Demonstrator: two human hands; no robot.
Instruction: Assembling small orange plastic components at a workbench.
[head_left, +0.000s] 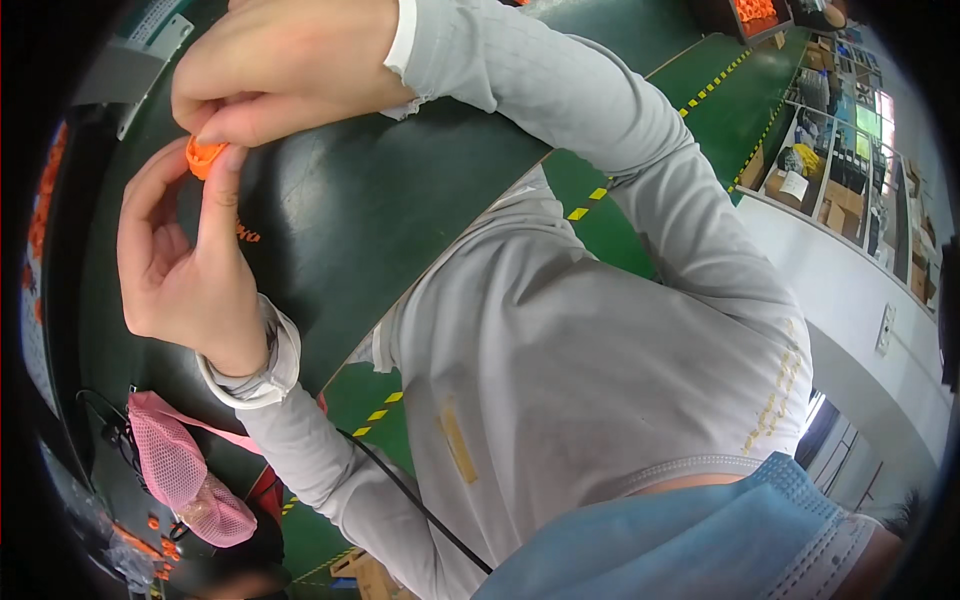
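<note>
A small round orange piece, ridged along its edge, is pinched between the thumb and index finger of my left hand. The other fingers of that hand are curled loosely. From above, my right hand meets the piece with its thumb and bent forefinger pressed together at its top edge. The right fingertips hide part of the piece, and I cannot make out whether they hold anything else. Below the hands, some small orange bits lie on the dark green tabletop, partly behind my left hand.
A pink mesh pouch lies at the lower left beside a dark cable. Several small orange parts lie near a clear plastic bag. A grey metal fixture stands at the upper left. Shelves with boxes stand far right.
</note>
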